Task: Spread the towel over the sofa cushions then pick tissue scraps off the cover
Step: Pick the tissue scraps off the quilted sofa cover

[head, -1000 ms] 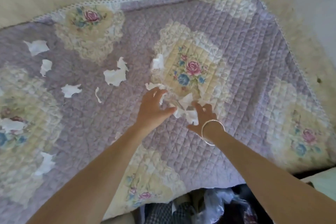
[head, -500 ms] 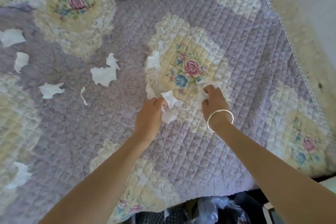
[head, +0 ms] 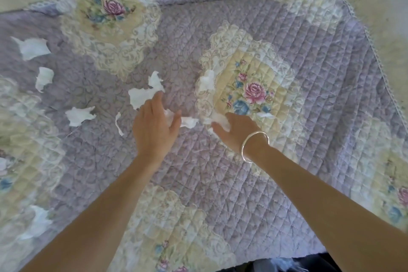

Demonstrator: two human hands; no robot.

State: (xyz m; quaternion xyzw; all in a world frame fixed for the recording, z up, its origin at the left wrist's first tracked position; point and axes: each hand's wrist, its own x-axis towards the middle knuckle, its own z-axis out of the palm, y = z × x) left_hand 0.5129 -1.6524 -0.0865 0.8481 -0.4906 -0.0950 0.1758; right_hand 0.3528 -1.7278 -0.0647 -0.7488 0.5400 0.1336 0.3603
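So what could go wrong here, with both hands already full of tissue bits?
The left hand already holds crumpled tissue while reaching for the big scrap, so a held bit may drop. The right hand is also loosely full. A scrap on the cream lace patch blends in and could be missed. Scraps at the far left, like this one, need a longer reach.

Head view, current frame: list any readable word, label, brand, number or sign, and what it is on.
None. No text shows anywhere in this frame.
The quilted cover carries only printed roses and lace trim, no lettering.
The tissue scraps are plain white.
The bangle by the right hand shows no marking that can be made out.
The left hand covers no label that I can see.
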